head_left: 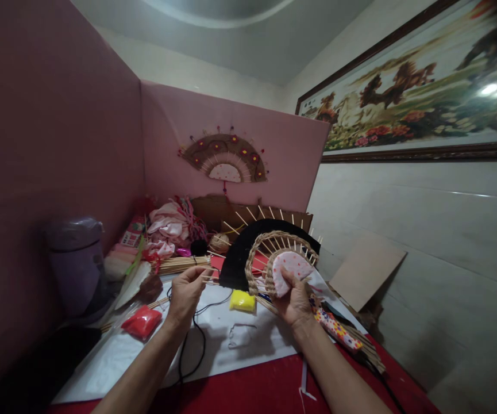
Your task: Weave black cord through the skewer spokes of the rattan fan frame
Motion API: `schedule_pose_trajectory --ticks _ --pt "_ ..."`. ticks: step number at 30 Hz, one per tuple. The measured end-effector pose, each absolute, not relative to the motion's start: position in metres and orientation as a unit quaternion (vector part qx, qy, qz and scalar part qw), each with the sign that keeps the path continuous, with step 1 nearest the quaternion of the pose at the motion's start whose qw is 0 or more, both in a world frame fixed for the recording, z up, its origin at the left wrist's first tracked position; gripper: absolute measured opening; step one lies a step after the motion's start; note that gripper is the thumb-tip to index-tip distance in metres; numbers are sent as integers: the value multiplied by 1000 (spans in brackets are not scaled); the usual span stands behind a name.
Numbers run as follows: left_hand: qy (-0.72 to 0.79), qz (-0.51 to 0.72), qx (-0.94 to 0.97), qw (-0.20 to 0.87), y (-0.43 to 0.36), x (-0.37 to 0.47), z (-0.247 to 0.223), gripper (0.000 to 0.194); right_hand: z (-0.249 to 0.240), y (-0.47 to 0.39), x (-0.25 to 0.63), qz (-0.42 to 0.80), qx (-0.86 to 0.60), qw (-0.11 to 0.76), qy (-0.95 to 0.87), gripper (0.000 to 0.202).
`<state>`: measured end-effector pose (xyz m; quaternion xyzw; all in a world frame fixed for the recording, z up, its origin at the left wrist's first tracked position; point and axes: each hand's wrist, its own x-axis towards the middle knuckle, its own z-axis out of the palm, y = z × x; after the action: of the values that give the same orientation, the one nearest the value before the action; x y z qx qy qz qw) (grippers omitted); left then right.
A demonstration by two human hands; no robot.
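My right hand [293,302] grips a handmade fan by its white half-round base with red dots [291,269], thumb on top. Around the base runs a braided straw band [254,259], then a wide black cloth arc [239,253]. Thin wooden sticks [265,214] poke out past the cloth. At the fan's left end, the fingertips of my left hand [187,293] are pinched on the end of a stick. A black cord [203,339] loops on the white sheet below and passes behind this hand; whether the fingers also hold it is hidden.
On the white sheet [248,345] lie a yellow packet [242,301] and a red packet [142,322]. A lilac container [76,264], pink cloth [168,224], twine ball [219,242] and stick bundle [183,264] stand behind. A finished fan [231,152] hangs on the pink panel.
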<state>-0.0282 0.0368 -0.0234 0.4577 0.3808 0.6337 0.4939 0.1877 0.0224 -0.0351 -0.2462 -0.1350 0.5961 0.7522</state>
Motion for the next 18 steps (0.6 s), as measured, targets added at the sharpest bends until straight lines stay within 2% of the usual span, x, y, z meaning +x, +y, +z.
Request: schedule_pose_trajectory --ticks 12,18 --pt "370 661 445 478 33 -29 -14 37 -36 22 188 597 -246 752 -131 17" --pt "369 668 481 431 36 -30 -18 37 -36 22 187 605 -243 746 -137 16"
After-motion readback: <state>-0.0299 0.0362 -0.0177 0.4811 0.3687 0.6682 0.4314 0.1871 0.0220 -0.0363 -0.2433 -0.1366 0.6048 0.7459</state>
